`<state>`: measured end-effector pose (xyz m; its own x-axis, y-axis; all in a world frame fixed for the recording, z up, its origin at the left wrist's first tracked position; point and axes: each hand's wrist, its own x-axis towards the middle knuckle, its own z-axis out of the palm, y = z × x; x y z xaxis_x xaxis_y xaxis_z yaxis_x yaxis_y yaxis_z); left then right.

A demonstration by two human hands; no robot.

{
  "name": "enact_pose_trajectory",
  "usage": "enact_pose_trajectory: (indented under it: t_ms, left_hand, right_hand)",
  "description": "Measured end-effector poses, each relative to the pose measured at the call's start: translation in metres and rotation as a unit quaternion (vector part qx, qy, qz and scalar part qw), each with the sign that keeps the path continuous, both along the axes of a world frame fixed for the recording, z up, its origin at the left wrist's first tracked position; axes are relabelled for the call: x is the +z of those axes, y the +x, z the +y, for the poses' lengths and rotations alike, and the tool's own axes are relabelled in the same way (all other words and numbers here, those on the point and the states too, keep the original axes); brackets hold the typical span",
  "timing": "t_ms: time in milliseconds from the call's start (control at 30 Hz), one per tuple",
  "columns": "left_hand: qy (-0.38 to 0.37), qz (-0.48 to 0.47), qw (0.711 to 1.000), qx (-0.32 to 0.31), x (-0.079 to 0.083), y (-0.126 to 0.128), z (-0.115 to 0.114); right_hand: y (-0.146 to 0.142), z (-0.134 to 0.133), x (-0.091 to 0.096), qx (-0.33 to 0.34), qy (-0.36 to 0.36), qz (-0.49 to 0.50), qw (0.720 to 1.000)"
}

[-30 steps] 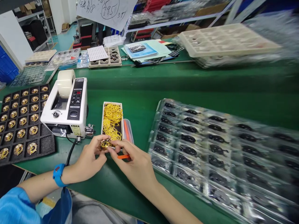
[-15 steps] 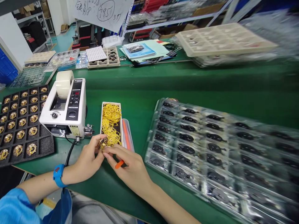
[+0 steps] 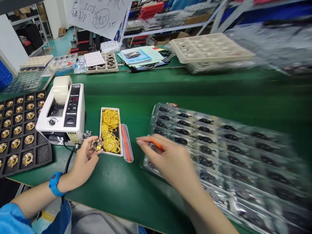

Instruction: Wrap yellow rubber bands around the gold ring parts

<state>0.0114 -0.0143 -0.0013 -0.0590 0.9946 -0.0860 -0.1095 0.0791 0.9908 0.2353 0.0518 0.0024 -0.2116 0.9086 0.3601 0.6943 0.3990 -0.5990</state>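
Nearest to me, my left hand (image 3: 84,159), with a blue wristband (image 3: 55,184) on the wrist, has its fingers (image 3: 94,155) pinched shut on a small round gold part (image 3: 96,145), held just above the green surface (image 3: 136,87) beside the near corner of the white box of yellow rings (image 3: 110,130). My right hand (image 3: 168,159) hangs over the near-left edge of the clear blister tray (image 3: 219,152) of black pieces; its fingers are curled loosely about an orange stick (image 3: 156,143), though the hand is blurred, so I cannot tell how tight the grip is. A clear tube (image 3: 126,143) with an orange rod inside lies just beside the box. Left of that stands the white tape dispenser (image 3: 62,113) with its tape roll (image 3: 61,88), its cable running off the near edge. Further left is a black foam tray (image 3: 44,151) holding rows of gold parts. Well beyond, across the surface, I see a beige compartment tray (image 3: 209,47), blue papers (image 3: 143,55) and a hanging sheet with handwriting (image 3: 99,14).
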Motion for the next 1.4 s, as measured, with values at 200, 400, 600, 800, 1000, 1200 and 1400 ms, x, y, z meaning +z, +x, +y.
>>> enact_pose_trajectory:
  t_ms: [200, 400, 600, 800, 1000, 1200, 1400]
  left_hand:
    - [-0.048, -0.053, 0.997, -0.016, 0.008, -0.002, 0.004]
    - [-0.056, -0.047, 0.996, -0.049, 0.01, -0.003, 0.004]
    - [-0.062, -0.065, 0.994, -0.054, 0.007, -0.003, 0.004]
    - [-0.102, -0.168, 0.973, -0.118, 0.013, -0.004, 0.003]
    - [-0.084, -0.179, 0.968, -0.156, 0.009, -0.005, 0.003]
    - [-0.056, -0.124, 0.976, -0.171, 0.01, -0.003, 0.003]
    - [-0.046, -0.086, 0.981, -0.17, 0.01, -0.001, 0.0]
  right_hand:
    - [0.059, 0.011, 0.003, 0.07, 0.015, -0.204, 0.976]
    - [0.07, 0.022, -0.02, 0.141, -0.013, -0.353, 0.925]
    - [0.061, 0.018, -0.024, 0.118, -0.014, -0.366, 0.923]
    - [0.051, 0.018, -0.005, 0.067, -0.014, -0.232, 0.97]
    - [-0.015, -0.004, 0.024, 0.184, -0.149, 0.145, 0.961]
    - [-0.046, -0.017, 0.006, 0.145, -0.213, 0.262, 0.93]
    - [-0.046, -0.021, -0.008, 0.124, -0.248, 0.308, 0.91]
